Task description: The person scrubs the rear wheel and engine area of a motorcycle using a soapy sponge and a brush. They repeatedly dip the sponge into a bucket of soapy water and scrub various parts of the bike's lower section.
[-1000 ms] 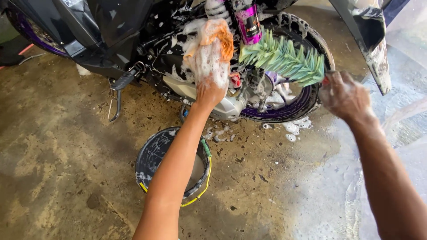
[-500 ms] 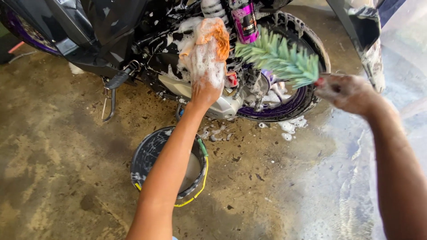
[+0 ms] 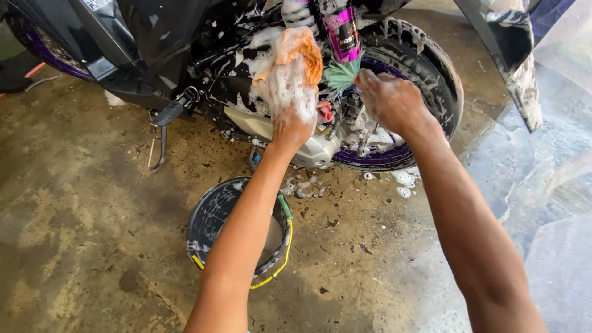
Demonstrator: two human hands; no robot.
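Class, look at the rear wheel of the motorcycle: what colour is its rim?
Purple: the rim of the rear wheel shows best in the head view, under soapy foam.

Two bare forearms, sleeveless, sudsy left hand [image 3: 295, 120]

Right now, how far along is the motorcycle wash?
Done: suds already coat the engine area. In hand: the left hand presses a soapy orange wash mitt against the frame, while the right hand pushes a green brush in beside the rear wheel. Left: foam is unrinsed; the bucket waits below.
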